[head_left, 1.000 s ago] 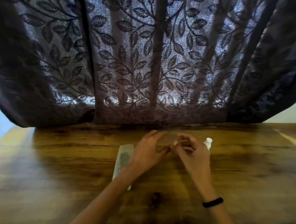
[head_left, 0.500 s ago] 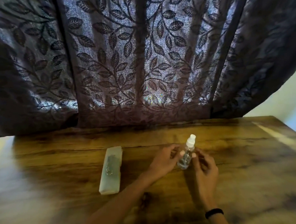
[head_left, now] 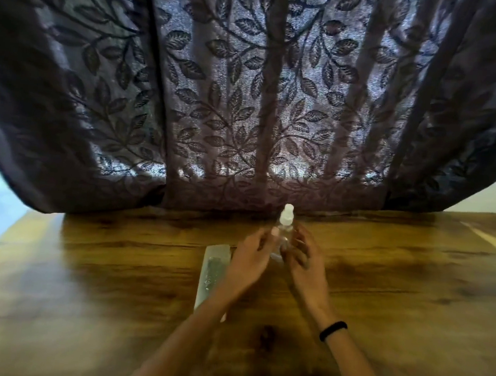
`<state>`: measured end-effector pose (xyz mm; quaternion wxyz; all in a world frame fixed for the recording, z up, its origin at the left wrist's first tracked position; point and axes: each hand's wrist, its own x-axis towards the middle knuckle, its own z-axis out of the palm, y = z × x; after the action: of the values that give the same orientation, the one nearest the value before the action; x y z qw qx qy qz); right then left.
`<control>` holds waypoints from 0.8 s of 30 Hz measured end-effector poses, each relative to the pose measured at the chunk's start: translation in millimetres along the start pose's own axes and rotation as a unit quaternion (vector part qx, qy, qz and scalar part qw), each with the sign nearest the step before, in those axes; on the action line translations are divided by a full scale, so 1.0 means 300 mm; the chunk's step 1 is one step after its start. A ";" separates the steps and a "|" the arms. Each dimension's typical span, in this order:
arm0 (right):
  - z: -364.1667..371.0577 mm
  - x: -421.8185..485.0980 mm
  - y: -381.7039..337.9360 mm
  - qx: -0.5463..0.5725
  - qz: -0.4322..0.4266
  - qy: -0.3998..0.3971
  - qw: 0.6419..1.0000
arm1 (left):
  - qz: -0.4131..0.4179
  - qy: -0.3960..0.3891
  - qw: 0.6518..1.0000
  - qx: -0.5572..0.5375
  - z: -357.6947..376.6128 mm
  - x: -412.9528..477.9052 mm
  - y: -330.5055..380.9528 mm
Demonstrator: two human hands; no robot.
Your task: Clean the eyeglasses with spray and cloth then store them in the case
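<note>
- Dark leaf-patterned curtain hangs along the far side of a wooden table, and the whole frame is soft with blur
- Spray bottle stands upright near the middle of the table, white cap up, between the two hands
- Left hand curls around the bottle's left side, its fingers bent and at the bottle, though I cannot tell whether they truly grip it
- Right hand cups the right side with fingers half-curled; contact with the bottle is also unclear, and a black band sits on that wrist
- Clear case lies flat just left of the left forearm, with something dark inside that may be the eyeglasses; no cloth is visible
- Risk: the bottle is tall and narrow, so a careless nudge from either hand may tip it toward the curtain
- Risk: the left forearm passes over the case's near end, so pulling back may drag or shove it
- Risk: spraying with the nozzle's direction unchecked may wet the table or curtain instead of the lenses
</note>
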<state>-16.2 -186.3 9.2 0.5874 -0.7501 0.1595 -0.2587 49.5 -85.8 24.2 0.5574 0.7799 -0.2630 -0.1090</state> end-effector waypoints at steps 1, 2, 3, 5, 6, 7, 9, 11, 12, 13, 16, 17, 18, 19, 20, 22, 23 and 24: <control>0.031 0.010 -0.011 0.004 0.001 -0.025 1.000 | -0.007 0.025 1.000 -0.014 -0.027 0.002 -0.006; 0.064 0.021 -0.021 0.016 0.007 -0.049 0.999 | -0.018 0.051 0.998 -0.028 -0.056 0.005 -0.013; 0.094 0.032 -0.027 0.023 0.014 -0.067 0.997 | -0.035 0.072 0.996 -0.035 -0.082 0.007 -0.020; 0.146 0.054 -0.039 0.020 0.030 -0.095 0.995 | -0.071 0.090 0.993 -0.039 -0.129 0.010 -0.035; 0.164 0.063 -0.043 0.019 0.038 -0.106 0.993 | -0.083 0.089 0.991 -0.045 -0.146 0.009 -0.040; 0.182 0.071 -0.046 0.023 0.044 -0.115 0.992 | -0.093 0.091 0.990 -0.053 -0.160 0.007 -0.045; 0.205 0.077 -0.042 0.021 0.054 -0.131 0.990 | -0.109 0.098 0.987 -0.060 -0.179 0.001 -0.051; 0.217 0.073 -0.031 0.003 0.057 -0.140 0.989 | -0.112 0.099 0.987 -0.061 -0.186 -0.004 -0.061; 0.219 0.071 -0.026 -0.005 0.058 -0.143 0.988 | -0.114 0.097 0.987 -0.057 -0.186 -0.008 -0.065; 0.221 0.069 -0.020 -0.010 0.059 -0.144 0.988 | -0.113 0.094 0.988 -0.051 -0.185 -0.009 -0.073; 0.219 0.070 -0.009 -0.025 0.062 -0.145 0.987 | -0.109 0.095 0.989 -0.032 -0.181 -0.011 -0.086; 0.218 0.072 -0.004 -0.029 0.061 -0.147 0.987 | -0.108 0.097 0.989 -0.025 -0.180 -0.008 -0.090; 0.219 0.074 -0.003 -0.034 0.060 -0.149 0.986 | -0.111 0.098 0.989 -0.021 -0.180 -0.006 -0.088; 0.218 0.076 0.000 -0.036 0.057 -0.151 0.986 | -0.112 0.100 0.988 -0.018 -0.180 -0.002 -0.089; 0.217 0.077 0.002 -0.035 0.057 -0.152 0.986 | -0.115 0.101 0.988 -0.008 -0.179 0.001 -0.092; 0.212 0.077 0.007 -0.039 0.052 -0.149 0.987 | -0.105 0.106 0.988 0.029 -0.180 0.002 -0.099; 0.207 0.076 0.015 -0.040 0.048 -0.142 0.988 | -0.091 0.115 0.988 0.047 -0.180 0.002 -0.103; 0.200 0.070 0.017 -0.046 0.043 -0.137 0.989 | -0.076 0.124 0.987 0.067 -0.181 -0.001 -0.103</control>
<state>35.8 -151.3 -2.0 0.5789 -0.7973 0.1212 -0.1206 83.2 -34.0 14.7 0.5219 0.8410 -0.1383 -0.0360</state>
